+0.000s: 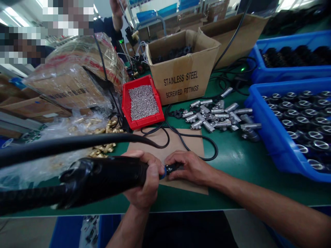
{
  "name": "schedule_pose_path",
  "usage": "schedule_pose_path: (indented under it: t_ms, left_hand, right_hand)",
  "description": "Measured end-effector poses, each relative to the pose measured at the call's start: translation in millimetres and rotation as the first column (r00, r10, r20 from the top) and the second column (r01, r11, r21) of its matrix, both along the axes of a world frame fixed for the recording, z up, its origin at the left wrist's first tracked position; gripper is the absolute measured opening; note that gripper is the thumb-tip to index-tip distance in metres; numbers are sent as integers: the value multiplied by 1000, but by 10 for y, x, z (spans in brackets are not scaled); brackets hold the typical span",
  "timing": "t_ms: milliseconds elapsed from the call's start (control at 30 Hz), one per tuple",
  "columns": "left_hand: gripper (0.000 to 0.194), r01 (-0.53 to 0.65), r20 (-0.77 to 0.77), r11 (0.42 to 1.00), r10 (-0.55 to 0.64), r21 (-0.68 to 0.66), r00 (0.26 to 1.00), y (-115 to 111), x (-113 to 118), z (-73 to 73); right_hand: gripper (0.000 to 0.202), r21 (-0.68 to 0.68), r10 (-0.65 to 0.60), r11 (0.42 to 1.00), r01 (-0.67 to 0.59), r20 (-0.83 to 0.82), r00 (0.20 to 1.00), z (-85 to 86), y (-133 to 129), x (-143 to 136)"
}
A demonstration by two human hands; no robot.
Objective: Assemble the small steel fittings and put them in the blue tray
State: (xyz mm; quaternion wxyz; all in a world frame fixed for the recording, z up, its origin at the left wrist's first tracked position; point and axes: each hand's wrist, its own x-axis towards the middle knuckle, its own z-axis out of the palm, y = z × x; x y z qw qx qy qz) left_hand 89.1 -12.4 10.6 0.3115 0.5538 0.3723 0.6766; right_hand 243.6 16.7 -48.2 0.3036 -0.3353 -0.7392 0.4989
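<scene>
My left hand is wrapped round the front of a black corded electric screwdriver, which lies nearly level and points right. A blue ring shows near its tip. My right hand pinches a small dark part right at that tip; the fingers cover much of it, so its kind is unclear. Both hands are above a brown cardboard sheet on the green table. Beyond them, a red bin holds many tiny shiny metal pieces.
Silver metal fittings lie in a heap right of the red bin. Blue crates with dark, silver-topped parts stand right. A cardboard box stands behind. Brass fittings and plastic wrap lie left. Black cable loops over the sheet. A person's hand shows behind.
</scene>
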Motion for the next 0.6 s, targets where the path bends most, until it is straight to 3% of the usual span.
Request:
schedule_pose_path:
  t_ms: [333,600]
  left_hand:
    - [30,-25,152,998,16,58,988,124,51,61]
    - [29,-27,89,999,24,33,996,130,88,-5]
  right_hand:
    - [33,-55,-10,998,10,0,1000,43,-17,10]
    - [32,-52,4,999,-5,-12,1000,44,-6,22]
